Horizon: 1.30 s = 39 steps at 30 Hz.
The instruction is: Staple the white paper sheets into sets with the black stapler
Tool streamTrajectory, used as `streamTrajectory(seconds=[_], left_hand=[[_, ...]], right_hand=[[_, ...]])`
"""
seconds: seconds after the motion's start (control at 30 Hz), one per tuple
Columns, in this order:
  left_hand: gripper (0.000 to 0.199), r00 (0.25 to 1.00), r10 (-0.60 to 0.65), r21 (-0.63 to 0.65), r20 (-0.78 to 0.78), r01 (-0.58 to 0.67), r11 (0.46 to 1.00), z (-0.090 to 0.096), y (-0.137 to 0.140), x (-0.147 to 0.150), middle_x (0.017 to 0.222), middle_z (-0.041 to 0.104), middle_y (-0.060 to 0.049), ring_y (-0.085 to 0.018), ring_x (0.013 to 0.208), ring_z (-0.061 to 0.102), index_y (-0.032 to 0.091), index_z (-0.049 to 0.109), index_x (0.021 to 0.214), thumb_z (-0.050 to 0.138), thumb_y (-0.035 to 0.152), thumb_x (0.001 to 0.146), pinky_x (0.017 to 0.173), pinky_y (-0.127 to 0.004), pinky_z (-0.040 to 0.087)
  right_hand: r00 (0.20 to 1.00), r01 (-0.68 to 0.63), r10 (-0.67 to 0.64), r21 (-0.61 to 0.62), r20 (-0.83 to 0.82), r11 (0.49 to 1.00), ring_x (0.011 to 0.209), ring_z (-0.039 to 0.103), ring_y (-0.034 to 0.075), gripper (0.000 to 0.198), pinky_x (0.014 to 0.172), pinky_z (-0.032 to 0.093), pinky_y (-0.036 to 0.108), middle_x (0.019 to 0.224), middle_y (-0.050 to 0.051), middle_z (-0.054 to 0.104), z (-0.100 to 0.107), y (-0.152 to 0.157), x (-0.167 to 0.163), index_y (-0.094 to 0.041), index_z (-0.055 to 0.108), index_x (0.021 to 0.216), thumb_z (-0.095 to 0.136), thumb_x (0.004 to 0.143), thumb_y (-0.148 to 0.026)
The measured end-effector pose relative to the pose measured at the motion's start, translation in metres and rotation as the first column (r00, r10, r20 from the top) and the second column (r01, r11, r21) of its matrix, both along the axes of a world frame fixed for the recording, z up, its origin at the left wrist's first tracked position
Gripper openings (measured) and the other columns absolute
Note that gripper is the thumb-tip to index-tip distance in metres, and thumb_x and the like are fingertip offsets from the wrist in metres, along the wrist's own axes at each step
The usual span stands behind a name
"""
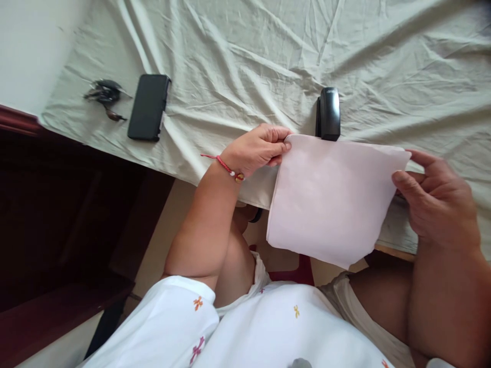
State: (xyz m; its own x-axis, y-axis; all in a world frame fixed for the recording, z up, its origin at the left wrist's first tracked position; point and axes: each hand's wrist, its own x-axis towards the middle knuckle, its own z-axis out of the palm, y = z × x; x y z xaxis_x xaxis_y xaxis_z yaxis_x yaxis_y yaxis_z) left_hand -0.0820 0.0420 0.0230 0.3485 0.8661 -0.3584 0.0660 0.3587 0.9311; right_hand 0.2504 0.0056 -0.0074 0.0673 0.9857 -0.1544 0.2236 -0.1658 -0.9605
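Note:
Several blank white sheets of paper, loosely stacked, are held up between my two hands at the table's near edge. My left hand pinches the far left corner, thumb on top. At the far right corner, my right hand grips the sheets between thumb and fingers. The lower part of the paper hangs past the table edge, and one near corner curls. Just beyond the paper's far edge a black stapler rests on the cloth; the paper hides its near end.
A wrinkled pale green cloth covers the table. To the left lie a black phone and a small dark bundle, perhaps keys. Dark wooden furniture stands at the lower left. Part of a red stool shows below.

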Motion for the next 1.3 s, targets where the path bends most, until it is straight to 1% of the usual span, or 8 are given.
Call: streamTrajectory(seconds=[0.17, 0.3, 0.4, 0.53, 0.73, 0.9, 1.1, 1.3], left_hand=[[0.028, 0.999, 0.035, -0.034, 0.003, -0.035, 0.999, 0.002, 0.0, 0.003, 0.059, 0.044, 0.006, -0.001, 0.048, 0.038, 0.012, 0.062, 0.069, 0.055, -0.004, 0.091, 0.047, -0.015, 0.031], [0.029, 0.999, 0.053, -0.051, 0.007, -0.052, 0.997, 0.0, -0.001, 0.007, 0.062, 0.046, 0.006, 0.0, 0.048, 0.038, 0.012, 0.061, 0.071, 0.05, -0.005, 0.092, 0.048, -0.014, 0.032], [0.029, 0.998, 0.068, -0.055, -0.007, -0.068, 0.996, -0.002, -0.001, 0.008, 0.062, 0.045, 0.006, 0.0, 0.048, 0.037, 0.012, 0.06, 0.071, 0.051, -0.004, 0.093, 0.048, -0.015, 0.03], [0.028, 0.993, 0.113, -0.052, -0.036, -0.115, 0.992, -0.003, -0.002, 0.007, 0.062, 0.045, 0.005, -0.001, 0.05, 0.033, 0.013, 0.06, 0.068, 0.06, 0.008, 0.096, 0.047, -0.017, 0.027], [0.03, 0.987, -0.129, -0.103, -0.1, 0.118, 0.988, 0.001, -0.012, 0.0, 0.059, 0.049, 0.005, -0.001, 0.046, 0.036, 0.013, 0.062, 0.064, 0.074, 0.021, 0.091, 0.045, -0.019, 0.025], [0.034, 0.956, -0.275, -0.072, -0.103, 0.268, 0.961, 0.009, -0.021, -0.017, 0.049, 0.048, 0.003, -0.005, 0.044, 0.039, 0.015, 0.065, 0.061, 0.08, 0.031, 0.086, 0.043, -0.02, 0.026], [0.022, 0.998, -0.052, 0.028, 0.033, 0.052, 0.998, 0.0, -0.02, -0.026, 0.06, 0.051, 0.003, -0.003, 0.049, 0.041, 0.014, 0.071, 0.076, 0.076, 0.031, 0.09, 0.045, -0.019, 0.029], [0.019, 0.964, 0.264, -0.004, 0.043, -0.264, 0.965, -0.009, -0.016, -0.003, 0.067, 0.055, 0.005, -0.002, 0.049, 0.039, 0.014, 0.065, 0.079, 0.07, 0.023, 0.094, 0.044, -0.017, 0.03]], right_hand=[[0.99, -0.137, 0.134, -0.103, -0.031, 0.985, 0.092, 0.072, 0.017, 0.042, 0.081, 0.062, 0.029, 0.102, 0.004, 0.078, 0.001, -0.006, -0.001, -0.026, 0.08, 0.115, 0.085, 0.078, -0.044], [0.998, -0.057, 0.055, -0.134, -0.019, 0.989, 0.075, 0.069, 0.016, 0.033, 0.061, 0.059, 0.028, 0.09, 0.003, 0.076, -0.005, -0.014, -0.009, -0.022, 0.081, 0.096, 0.086, 0.076, -0.048], [0.997, 0.044, -0.041, -0.056, 0.059, 0.997, 0.06, 0.055, 0.01, 0.031, 0.047, 0.045, 0.022, 0.074, 0.0, 0.067, -0.007, -0.02, -0.018, -0.019, 0.075, 0.078, 0.084, 0.078, -0.049], [0.975, 0.115, -0.128, 0.084, 0.18, 0.99, 0.055, 0.038, 0.007, 0.042, 0.044, 0.028, 0.021, 0.06, -0.003, 0.048, -0.003, -0.024, -0.025, -0.017, 0.06, 0.062, 0.08, 0.082, -0.048], [0.955, 0.127, -0.153, 0.115, 0.253, 0.985, 0.055, 0.035, 0.007, 0.044, 0.044, 0.025, 0.022, 0.059, -0.003, 0.043, -0.001, -0.027, -0.028, -0.017, 0.056, 0.062, 0.076, 0.085, -0.049], [0.974, 0.135, -0.15, 0.092, 0.169, 0.986, 0.053, 0.04, 0.009, 0.045, 0.044, 0.029, 0.024, 0.059, -0.003, 0.048, -0.006, -0.031, -0.029, -0.018, 0.057, 0.057, 0.085, 0.075, -0.048], [0.988, 0.126, -0.117, 0.086, -0.098, 0.988, 0.065, 0.059, 0.015, 0.032, 0.054, 0.048, 0.029, 0.078, 0.002, 0.07, -0.012, -0.024, -0.031, -0.022, 0.075, 0.075, 0.089, 0.068, -0.05], [0.987, 0.128, -0.112, 0.143, -0.114, 0.981, 0.069, 0.061, 0.012, 0.023, 0.067, 0.053, 0.029, 0.083, 0.0, 0.072, -0.009, -0.021, -0.04, -0.023, 0.078, 0.083, 0.085, 0.077, -0.044]])
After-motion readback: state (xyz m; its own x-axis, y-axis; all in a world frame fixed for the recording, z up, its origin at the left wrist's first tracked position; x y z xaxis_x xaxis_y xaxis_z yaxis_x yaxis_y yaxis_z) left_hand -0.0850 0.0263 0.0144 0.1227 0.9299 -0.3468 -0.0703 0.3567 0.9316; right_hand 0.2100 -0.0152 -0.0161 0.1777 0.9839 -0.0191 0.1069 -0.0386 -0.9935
